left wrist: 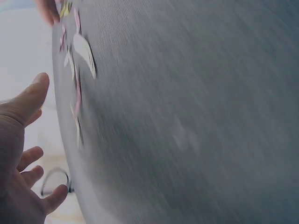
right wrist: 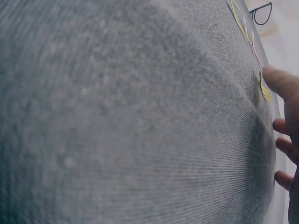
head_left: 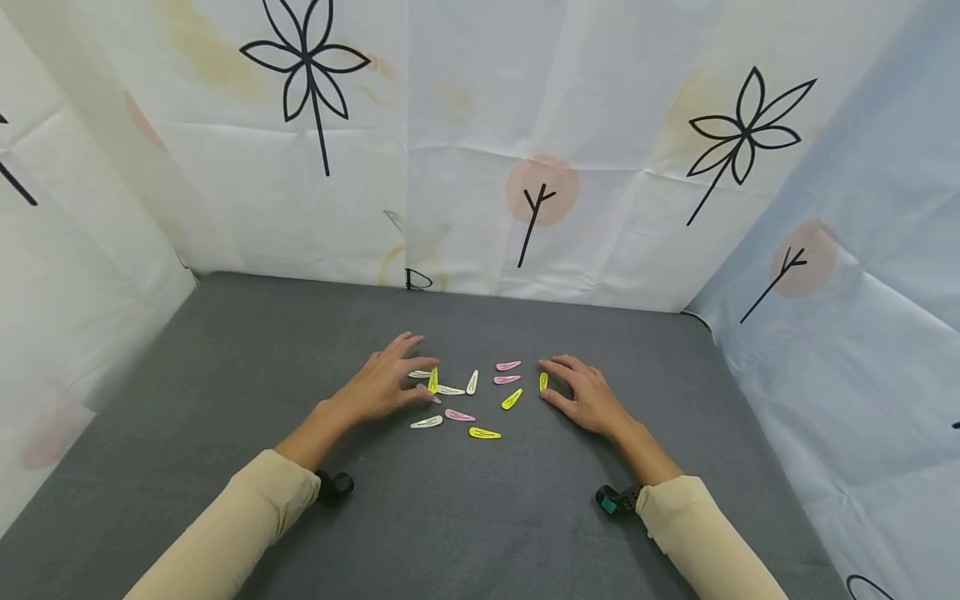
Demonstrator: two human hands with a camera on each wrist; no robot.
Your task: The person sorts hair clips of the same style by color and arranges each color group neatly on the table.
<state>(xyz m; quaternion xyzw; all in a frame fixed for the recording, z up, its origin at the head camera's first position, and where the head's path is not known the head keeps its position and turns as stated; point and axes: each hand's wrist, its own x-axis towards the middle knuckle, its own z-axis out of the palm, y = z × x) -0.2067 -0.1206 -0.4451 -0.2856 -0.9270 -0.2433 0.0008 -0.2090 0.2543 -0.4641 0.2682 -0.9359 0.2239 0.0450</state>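
My left hand [head_left: 382, 383] hovers over the left side of a group of snap hair clips, thumb and fingers spread. Between its thumb and forefinger in the head view is a yellow hair clip [head_left: 432, 381], overlapping a white hair clip [head_left: 452, 390]. Whether the hand touches it, I cannot tell. The left wrist view shows the left thumb [left wrist: 35, 93] apart from the fingers. My right hand [head_left: 588, 396] is at the group's right side, thumb and forefinger parted around another yellow hair clip [head_left: 543, 382]. That clip [right wrist: 264, 89] lies beneath the thumb in the right wrist view.
Between the hands lie pink hair clips [head_left: 507, 380], yellow hair clips [head_left: 484, 433] and white hair clips [head_left: 472, 382], scattered flat. Grey cloth covers the table [head_left: 480, 517]. White printed curtains [head_left: 465, 167] stand behind and at both sides.
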